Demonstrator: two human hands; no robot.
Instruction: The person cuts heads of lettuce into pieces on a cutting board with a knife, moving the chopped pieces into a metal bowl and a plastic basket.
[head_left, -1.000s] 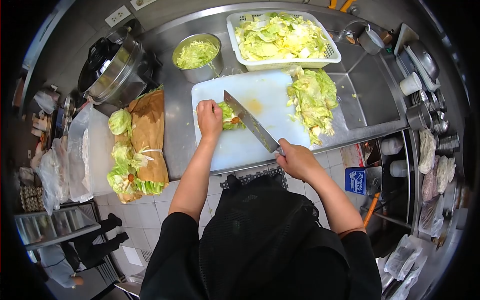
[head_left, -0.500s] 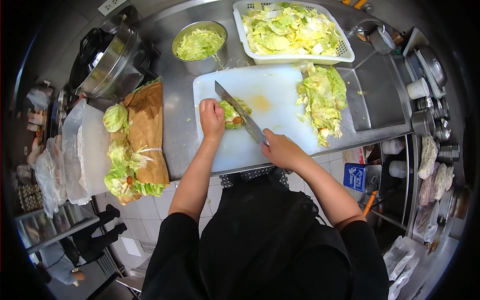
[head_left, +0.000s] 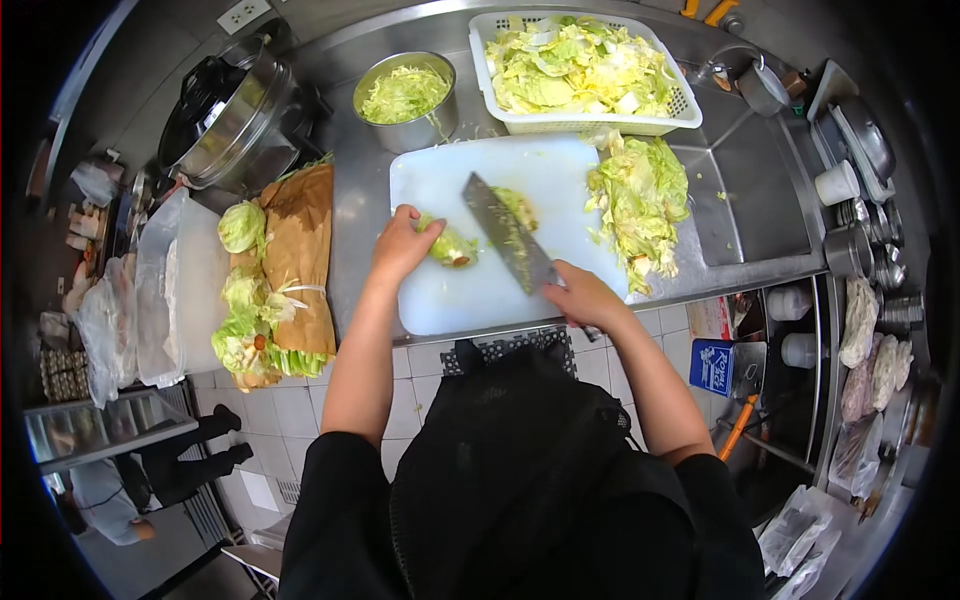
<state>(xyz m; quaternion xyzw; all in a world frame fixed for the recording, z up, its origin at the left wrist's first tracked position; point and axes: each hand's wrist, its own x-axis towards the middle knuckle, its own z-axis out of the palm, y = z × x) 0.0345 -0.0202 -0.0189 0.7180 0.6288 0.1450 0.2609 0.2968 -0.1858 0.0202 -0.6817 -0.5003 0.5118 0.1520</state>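
Note:
My right hand (head_left: pixel 585 297) is closed round the handle of a large kitchen knife (head_left: pixel 505 228). Its broad blade is tilted, slants across the white cutting board (head_left: pixel 480 305) and carries green bits on its face. To the blade's left, my left hand (head_left: pixel 403 245) has its thumb and fingers against a chunk of lettuce (head_left: pixel 452 248) with a brown stem end; the fingers partly hide it. Past the blade, a cut lettuce piece (head_left: pixel 518 207) lies partly covered by the knife. Loose outer lettuce leaves (head_left: pixel 640 205) are heaped over the board's right edge.
Behind the board stand a metal pot (head_left: pixel 408 133) of shredded lettuce and a white basket (head_left: pixel 600 126) of leaves. A brown paper bag (head_left: pixel 300 225) and lettuce heads (head_left: pixel 241 228) lie left. A sink (head_left: pixel 765 215) is right. Another person's legs (head_left: pixel 195 450) show at lower left.
The knife has moved right and turned so its blade face shows. The lettuce now lies in two parts, one on either side of the blade. My left hand has shifted slightly left and down.

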